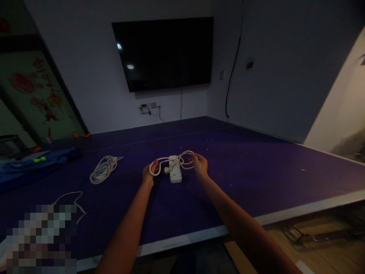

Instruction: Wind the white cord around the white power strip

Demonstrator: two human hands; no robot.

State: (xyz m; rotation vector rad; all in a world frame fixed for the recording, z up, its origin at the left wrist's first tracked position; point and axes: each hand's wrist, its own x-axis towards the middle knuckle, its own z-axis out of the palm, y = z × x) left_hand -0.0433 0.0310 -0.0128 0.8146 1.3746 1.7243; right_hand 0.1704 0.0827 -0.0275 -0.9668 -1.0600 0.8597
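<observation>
A white power strip (176, 175) lies on the purple table, its white cord (186, 152) looped and gathered across its top. My left hand (149, 173) pinches the loop that sticks out on the left. On the other side, my right hand (200, 164) has thumb and fingers closed on the right-hand loop. What looks like the plug (166, 170) rests against the strip's left edge. The cord crosses over itself near the middle, and how it is wound there is hard to make out.
Left of my hands lies another coiled white cord (104, 170). Blue cloth (57, 156) sits at the far left, near a thin white cable (81, 205) and a blurred-out patch. A television (168, 53) hangs on the wall above sockets (149, 107). The table's pale front edge (182, 239) runs below my arms.
</observation>
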